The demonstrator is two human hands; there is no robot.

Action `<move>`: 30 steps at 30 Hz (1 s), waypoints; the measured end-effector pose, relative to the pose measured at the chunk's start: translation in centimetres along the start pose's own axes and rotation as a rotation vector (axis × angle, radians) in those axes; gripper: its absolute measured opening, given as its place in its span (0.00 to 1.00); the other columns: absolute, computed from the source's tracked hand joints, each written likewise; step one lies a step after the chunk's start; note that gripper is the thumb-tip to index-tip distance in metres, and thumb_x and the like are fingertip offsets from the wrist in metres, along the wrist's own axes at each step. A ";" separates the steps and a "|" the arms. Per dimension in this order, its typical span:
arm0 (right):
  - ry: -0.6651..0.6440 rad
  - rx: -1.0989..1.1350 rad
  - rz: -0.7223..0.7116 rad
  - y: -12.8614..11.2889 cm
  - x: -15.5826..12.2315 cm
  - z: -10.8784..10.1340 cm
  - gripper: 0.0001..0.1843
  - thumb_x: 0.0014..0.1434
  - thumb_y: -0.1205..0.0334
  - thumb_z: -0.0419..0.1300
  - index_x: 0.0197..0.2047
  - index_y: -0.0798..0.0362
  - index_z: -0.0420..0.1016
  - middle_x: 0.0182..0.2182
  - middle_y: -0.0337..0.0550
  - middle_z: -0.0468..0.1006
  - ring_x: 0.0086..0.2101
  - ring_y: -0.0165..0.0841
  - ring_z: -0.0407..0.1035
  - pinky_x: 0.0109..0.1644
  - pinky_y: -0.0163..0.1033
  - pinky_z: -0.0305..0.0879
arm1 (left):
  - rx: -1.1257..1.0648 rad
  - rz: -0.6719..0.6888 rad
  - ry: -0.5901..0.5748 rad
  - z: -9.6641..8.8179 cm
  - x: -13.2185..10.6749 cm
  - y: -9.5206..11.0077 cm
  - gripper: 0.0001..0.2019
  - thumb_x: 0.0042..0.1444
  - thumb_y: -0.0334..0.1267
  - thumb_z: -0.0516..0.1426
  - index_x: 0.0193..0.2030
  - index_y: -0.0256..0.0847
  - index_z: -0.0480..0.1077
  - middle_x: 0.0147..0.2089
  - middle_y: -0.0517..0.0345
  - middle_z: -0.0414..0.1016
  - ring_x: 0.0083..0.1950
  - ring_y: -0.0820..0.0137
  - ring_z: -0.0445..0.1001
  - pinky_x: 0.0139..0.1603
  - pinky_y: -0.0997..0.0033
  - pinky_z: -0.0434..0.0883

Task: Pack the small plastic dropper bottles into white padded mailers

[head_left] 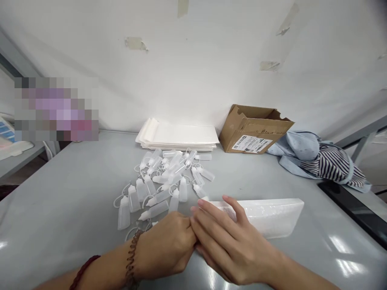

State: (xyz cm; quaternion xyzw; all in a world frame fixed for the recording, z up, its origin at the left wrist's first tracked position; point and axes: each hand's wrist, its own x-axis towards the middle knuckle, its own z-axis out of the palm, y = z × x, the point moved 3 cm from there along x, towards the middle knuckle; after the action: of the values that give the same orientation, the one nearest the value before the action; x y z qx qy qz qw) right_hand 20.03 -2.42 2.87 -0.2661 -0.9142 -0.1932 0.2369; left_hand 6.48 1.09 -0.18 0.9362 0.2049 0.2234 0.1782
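The left hand (165,245) curls shut against the straight fingers of the right hand (232,245), any held item hidden, and a careless knock could scatter the plastic dropper bottles (160,189) lying loose just beside them.

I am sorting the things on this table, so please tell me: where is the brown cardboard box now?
In the head view, the cardboard box sits at the far edge of the grey table, right of the stack of white sheets and left of the crumpled blue cloth.
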 end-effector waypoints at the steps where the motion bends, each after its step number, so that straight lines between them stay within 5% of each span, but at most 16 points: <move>1: -0.012 0.016 0.020 -0.1 0.0 0.0 0.11 0.61 0.65 0.53 0.41 0.59 0.75 0.41 0.47 0.78 0.52 0.43 0.65 0.57 0.55 0.54 | -0.007 0.012 -0.020 0.3 -0.1 0.2 0.08 0.49 0.24 0.47 0.27 0.40 0.61 0.26 0.57 0.73 0.24 0.68 0.71 0.25 0.70 0.67; 7: -0.056 0.161 0.061 -0.1 0.3 -0.4 0.19 0.59 0.71 0.49 0.19 0.54 0.68 0.19 0.40 0.68 0.31 0.34 0.68 0.53 0.49 0.60 | -0.087 0.094 -0.154 2.1 0.0 1.4 0.07 0.45 0.24 0.51 0.30 0.40 0.61 0.29 0.57 0.72 0.26 0.69 0.71 0.24 0.69 0.67; 9: -0.044 0.157 0.044 -0.1 0.5 -0.2 0.20 0.59 0.71 0.49 0.16 0.54 0.66 0.15 0.38 0.62 0.24 0.32 0.60 0.41 0.45 0.65 | -0.071 0.084 -0.173 2.3 0.1 1.5 0.06 0.44 0.25 0.51 0.28 0.40 0.61 0.27 0.58 0.71 0.24 0.69 0.69 0.22 0.68 0.65; 13: 0.022 0.126 0.011 0.9 0.5 0.3 0.22 0.59 0.70 0.49 0.14 0.53 0.62 0.13 0.38 0.57 0.20 0.30 0.48 0.25 0.39 0.53 | -0.026 0.022 -0.173 1.9 0.4 1.4 0.10 0.54 0.25 0.47 0.24 0.39 0.62 0.26 0.56 0.70 0.24 0.69 0.67 0.24 0.68 0.64; 17: -0.117 0.143 -0.025 4.9 -0.2 1.3 0.19 0.57 0.70 0.48 0.15 0.52 0.59 0.14 0.38 0.57 0.21 0.30 0.48 0.26 0.38 0.50 | -0.022 -0.044 -0.112 0.5 0.4 1.0 0.12 0.64 0.31 0.44 0.35 0.36 0.67 0.30 0.56 0.70 0.29 0.69 0.69 0.31 0.70 0.65; 23: -0.309 0.082 -0.019 13.0 -0.8 5.1 0.14 0.53 0.63 0.47 0.17 0.49 0.58 0.14 0.38 0.57 0.23 0.33 0.50 0.29 0.39 0.51 | -0.066 -0.029 0.011 -1.2 0.1 0.8 0.12 0.64 0.29 0.44 0.39 0.36 0.68 0.29 0.58 0.69 0.28 0.70 0.68 0.30 0.71 0.64; 30: -0.370 -0.016 0.126 15.8 0.1 8.3 0.11 0.53 0.55 0.52 0.26 0.53 0.67 0.27 0.47 0.69 0.33 0.38 0.60 0.41 0.44 0.57 | -0.004 0.034 0.063 -1.9 -0.2 1.2 0.11 0.62 0.27 0.45 0.39 0.36 0.68 0.26 0.58 0.69 0.26 0.70 0.68 0.28 0.71 0.66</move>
State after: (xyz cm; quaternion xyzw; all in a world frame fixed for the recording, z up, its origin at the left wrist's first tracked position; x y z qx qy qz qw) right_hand 26.31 13.97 -0.22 -0.3555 -0.9222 -0.1331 0.0742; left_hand 5.80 0.40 1.83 0.9317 0.1940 0.2561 0.1696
